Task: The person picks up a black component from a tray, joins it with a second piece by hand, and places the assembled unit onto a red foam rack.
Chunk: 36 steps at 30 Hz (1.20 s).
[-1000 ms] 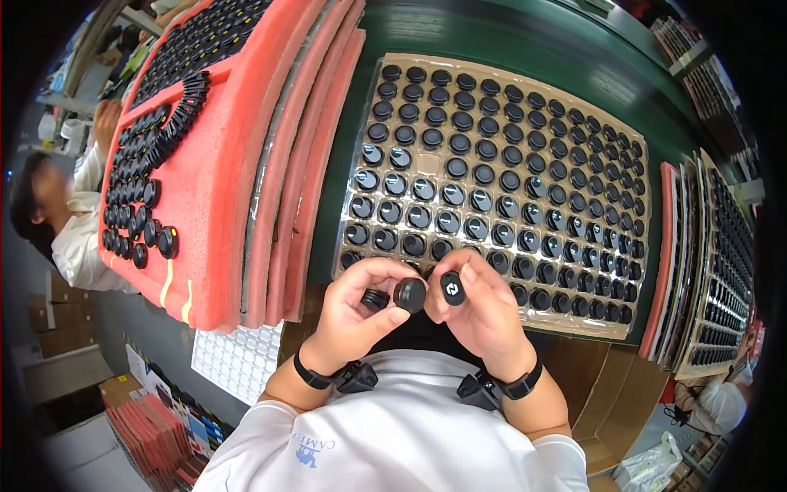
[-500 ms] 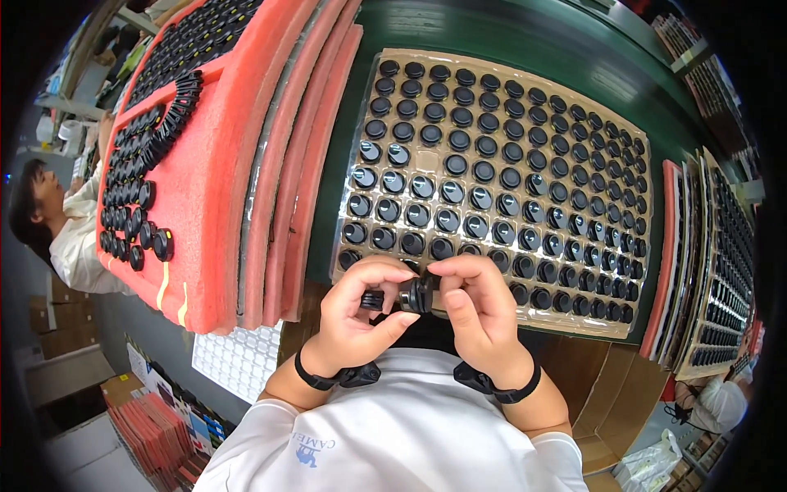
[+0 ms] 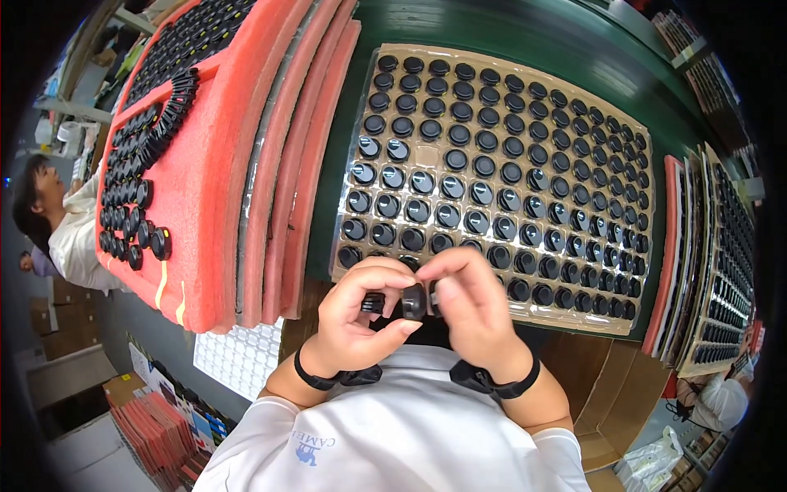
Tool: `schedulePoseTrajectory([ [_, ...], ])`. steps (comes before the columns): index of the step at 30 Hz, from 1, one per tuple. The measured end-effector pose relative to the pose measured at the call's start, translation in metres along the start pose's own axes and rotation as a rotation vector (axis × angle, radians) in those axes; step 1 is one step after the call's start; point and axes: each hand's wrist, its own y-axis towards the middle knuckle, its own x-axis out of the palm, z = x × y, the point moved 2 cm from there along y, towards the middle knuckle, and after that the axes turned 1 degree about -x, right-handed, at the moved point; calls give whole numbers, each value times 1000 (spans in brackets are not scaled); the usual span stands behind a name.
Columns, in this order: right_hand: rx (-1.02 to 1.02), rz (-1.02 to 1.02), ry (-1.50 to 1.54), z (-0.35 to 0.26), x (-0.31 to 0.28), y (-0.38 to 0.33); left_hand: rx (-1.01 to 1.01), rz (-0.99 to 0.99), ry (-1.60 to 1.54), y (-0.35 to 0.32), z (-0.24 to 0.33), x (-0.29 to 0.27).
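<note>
Left hand [image 3: 346, 318]: closed on a round black part [image 3: 414, 302], pinched between thumb and forefinger; a small stack of black pieces [image 3: 373, 303] is tucked in the same palm.
Right hand [image 3: 484, 318]: curled narrow, with thumb and forefinger brought up just beside the part; something dark shows at the fingertips, but whether it is gripped, or touches the part, cannot be told.
Round black part: held in the air between the hands, near the close edge of the tray, turned side-on.
Pinch: best made light and even around the rim, so that the part is held square while fine work is done by the right fingertips alone.
Palm stack: to be cradled loosely, since it could probably be spilled if the left thumb were opened wide.
Tray [image 3: 427, 156]: clear plastic over brown card, filled with rows of black round pieces and laid on the dark green tabletop [image 3: 492, 29]; its rim is best left unbrushed by the wrists.
Pink foam block [image 3: 215, 180]: set to the left, with loose black discs [image 3: 161, 244] resting on it.
Upright stack [image 3: 711, 279]: loaded trays, stood at the far right.
</note>
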Motion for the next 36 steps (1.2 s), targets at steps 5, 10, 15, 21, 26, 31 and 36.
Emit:
schedulePoseTrajectory([
  [5,-99,-34,-62,1,-7,-2,13,-11,0,1,3,-1],
  [10,1,-19,-30,2,-5,-2,19,-21,-9,1,2,-3],
  [15,-9,-22,-1,-1,-2,0,12,-32,-3,1,3,-3],
  [21,-72,-92,-284,-1,-2,-1,23,-32,-33,2,4,-4],
  [26,61,-34,100,-3,-3,0,25,-13,-45,1,3,-6],
  [31,-36,-103,-285,-6,-11,1,37,2,-13,2,3,-7],
  [36,-252,-145,-492,-15,-12,9,-1,15,-64,0,-2,-6],
])
